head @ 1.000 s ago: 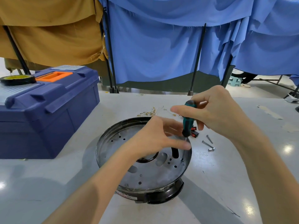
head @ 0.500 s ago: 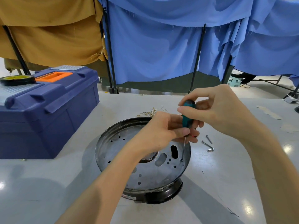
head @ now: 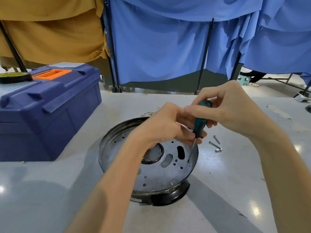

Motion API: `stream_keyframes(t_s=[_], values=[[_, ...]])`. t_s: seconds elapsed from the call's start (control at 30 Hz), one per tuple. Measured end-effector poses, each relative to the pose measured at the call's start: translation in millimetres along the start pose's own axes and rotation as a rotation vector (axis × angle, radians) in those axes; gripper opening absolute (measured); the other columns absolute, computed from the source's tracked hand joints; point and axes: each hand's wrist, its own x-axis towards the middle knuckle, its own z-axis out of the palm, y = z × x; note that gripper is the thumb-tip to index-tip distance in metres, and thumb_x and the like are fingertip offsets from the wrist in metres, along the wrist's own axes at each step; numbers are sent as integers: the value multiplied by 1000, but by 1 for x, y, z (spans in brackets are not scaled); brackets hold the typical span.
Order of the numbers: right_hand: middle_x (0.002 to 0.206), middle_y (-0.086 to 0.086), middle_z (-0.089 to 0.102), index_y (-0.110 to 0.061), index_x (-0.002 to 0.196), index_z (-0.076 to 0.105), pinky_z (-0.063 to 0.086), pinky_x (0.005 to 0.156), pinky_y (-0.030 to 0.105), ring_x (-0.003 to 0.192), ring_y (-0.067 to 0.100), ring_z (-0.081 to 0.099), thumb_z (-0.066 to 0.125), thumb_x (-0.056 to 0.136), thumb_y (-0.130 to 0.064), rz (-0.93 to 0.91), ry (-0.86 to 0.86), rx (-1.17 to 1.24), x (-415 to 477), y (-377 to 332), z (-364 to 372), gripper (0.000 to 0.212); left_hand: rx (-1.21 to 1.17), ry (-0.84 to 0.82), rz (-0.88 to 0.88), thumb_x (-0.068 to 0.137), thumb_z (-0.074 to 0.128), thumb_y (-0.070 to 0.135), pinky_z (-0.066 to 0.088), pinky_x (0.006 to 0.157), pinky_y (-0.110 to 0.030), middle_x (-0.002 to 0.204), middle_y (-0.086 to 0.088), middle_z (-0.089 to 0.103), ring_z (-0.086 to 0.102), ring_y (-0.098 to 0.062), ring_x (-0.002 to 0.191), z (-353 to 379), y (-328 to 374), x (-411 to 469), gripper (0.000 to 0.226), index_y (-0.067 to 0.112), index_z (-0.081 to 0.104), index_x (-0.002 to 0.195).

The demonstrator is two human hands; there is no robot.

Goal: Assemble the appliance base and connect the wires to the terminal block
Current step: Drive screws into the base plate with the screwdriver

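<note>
Now, the fastening step: the right hand grips the teal screwdriver by the handle, the left hand pinches its lower end; the tip sits in a hole near the right rim of the appliance base on the table; next, I'd judge, steady downward pressure and square turning.

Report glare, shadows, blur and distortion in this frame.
Head view: bright glare spots on the glossy table; soft shadow left of the appliance base; right hand thumb slightly motion-blurred at the screwdriver; wide-angle lens splays the curtain poles.
</note>
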Motion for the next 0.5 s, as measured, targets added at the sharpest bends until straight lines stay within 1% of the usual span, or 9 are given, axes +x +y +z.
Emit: stream_keyframes(t_s=[0.07, 0.1, 0.17, 0.23, 0.3, 0.37, 0.4, 0.43, 0.5], values=[[54, 10, 60, -7, 63, 67, 46, 43, 25, 43, 17, 53, 76, 78, -40, 14, 112, -93, 3, 4, 8, 36, 64, 11, -5, 75, 80, 3, 58, 73, -24, 93, -5, 76, 73, -19, 86, 2, 1, 0, 32, 8, 70, 106], [53, 13, 57, -6, 60, 64, 47, 48, 29, 45, 21, 52, 76, 77, -44, 31, 165, -138, 4, 5, 13, 43, 79, 39, -9, 72, 84, 9, 58, 71, -25, 90, -5, 76, 73, -19, 84, 5, 1, 1, 34, 8, 71, 103], [49, 11, 49, -8, 54, 53, 48, 52, 34, 46, 24, 49, 69, 79, -53, 46, 240, -225, 7, 5, 24, 54, 75, 92, -25, 70, 86, 13, 60, 69, -27, 83, -6, 75, 74, -20, 76, 10, -2, 5, 32, 7, 70, 97], [49, 5, 44, -12, 52, 45, 47, 55, 33, 47, 20, 46, 59, 81, -60, 56, 262, -290, 7, 5, 29, 58, 44, 99, -57, 73, 83, 10, 60, 68, -25, 82, -11, 75, 74, -20, 73, 11, -3, 6, 30, 2, 68, 97], [59, 2, 55, -13, 63, 56, 49, 54, 28, 49, 14, 53, 60, 81, -61, 78, 212, -253, 8, 6, 25, 52, -8, 90, -77, 77, 79, 4, 60, 70, -27, 85, -15, 75, 75, -23, 76, 9, -4, 5, 29, 0, 64, 101], [80, -6, 66, -18, 84, 65, 48, 49, 17, 53, 8, 63, 68, 81, -47, 64, 100, -97, 7, 4, 16, 30, -50, 77, -85, 81, 73, -3, 60, 71, -29, 90, -17, 75, 75, -27, 82, 5, -5, 3, 27, -1, 61, 105], [83, -7, 68, -19, 90, 66, 50, 48, 17, 52, 11, 66, 70, 81, -39, 54, 42, -13, 6, 4, 12, 22, -60, 60, -86, 83, 70, -6, 60, 71, -29, 92, -17, 75, 75, -27, 83, 3, -5, 2, 26, -1, 60, 107], [83, -7, 69, -18, 91, 67, 52, 47, 20, 51, 16, 67, 73, 81, -32, 46, 0, 43, 4, 3, 9, 19, -63, 38, -83, 84, 66, -9, 60, 72, -29, 93, -16, 75, 74, -28, 85, 1, -5, 1, 27, 1, 60, 108], [77, -3, 68, -13, 86, 64, 54, 42, 28, 45, 22, 65, 77, 79, -27, 37, -7, 70, 3, 1, 8, 20, -51, 11, -69, 82, 69, -8, 60, 75, -32, 93, -14, 75, 74, -28, 87, -2, -5, 0, 31, 5, 61, 109]])
